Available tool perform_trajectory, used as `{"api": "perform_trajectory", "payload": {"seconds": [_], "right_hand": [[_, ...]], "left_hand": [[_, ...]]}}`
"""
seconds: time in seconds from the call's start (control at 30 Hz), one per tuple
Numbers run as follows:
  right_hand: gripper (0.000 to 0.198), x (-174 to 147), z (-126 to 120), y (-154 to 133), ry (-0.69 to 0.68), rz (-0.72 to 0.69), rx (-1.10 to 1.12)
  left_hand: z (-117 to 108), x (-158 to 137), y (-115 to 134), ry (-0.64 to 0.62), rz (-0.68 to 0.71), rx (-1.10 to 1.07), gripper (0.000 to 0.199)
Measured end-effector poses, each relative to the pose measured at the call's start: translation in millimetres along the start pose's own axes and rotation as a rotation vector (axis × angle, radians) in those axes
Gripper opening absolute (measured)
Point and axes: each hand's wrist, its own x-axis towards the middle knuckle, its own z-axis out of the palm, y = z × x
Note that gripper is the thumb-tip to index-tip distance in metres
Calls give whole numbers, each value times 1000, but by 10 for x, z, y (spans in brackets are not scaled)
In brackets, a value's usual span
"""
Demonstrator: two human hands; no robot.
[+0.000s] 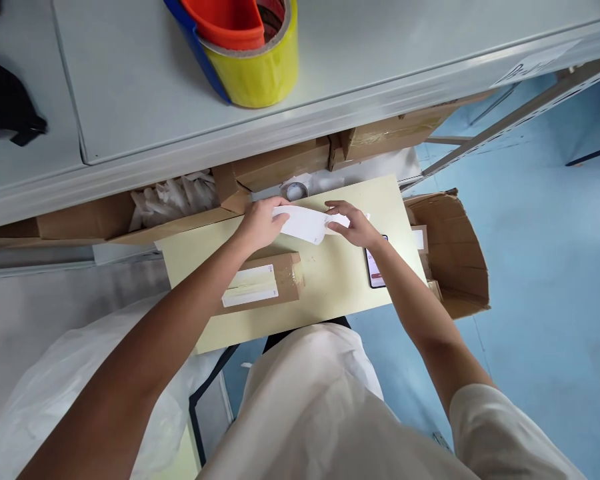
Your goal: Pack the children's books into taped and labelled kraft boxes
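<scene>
A white paper label (300, 222), slightly curved, is held over the cream tabletop (330, 293). My left hand (263, 225) pinches its left end between thumb and fingers. At its right end my right hand (353, 225) has its thumb and fingers closed on the edge, where a second white strip shows behind the fingers. Below the left hand lies a flat cardboard box (287, 277) with tape on its right end and a white label with a yellowish band on its top. A lit phone (377, 277) lies beneath my right wrist.
A grey shelf (130, 80) overhangs the table, bearing a yellow tape roll (260, 77) with a red container in it. Behind the table stand cardboard boxes (290, 163) and a small tape roll (296, 191). An open carton (460, 260) is at the right, white plastic (80, 380) at the left.
</scene>
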Motion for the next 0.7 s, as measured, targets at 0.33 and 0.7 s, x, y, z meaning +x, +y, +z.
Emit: {"api": "perform_trajectory", "payload": {"seconds": [0.33, 0.7], "right_hand": [[29, 111, -1, -56, -202, -8, 130], [33, 64, -50, -7, -220, 55, 65]], "left_hand": [[290, 57, 358, -102, 491, 362, 20], [364, 296, 219, -245, 331, 352, 28]]}}
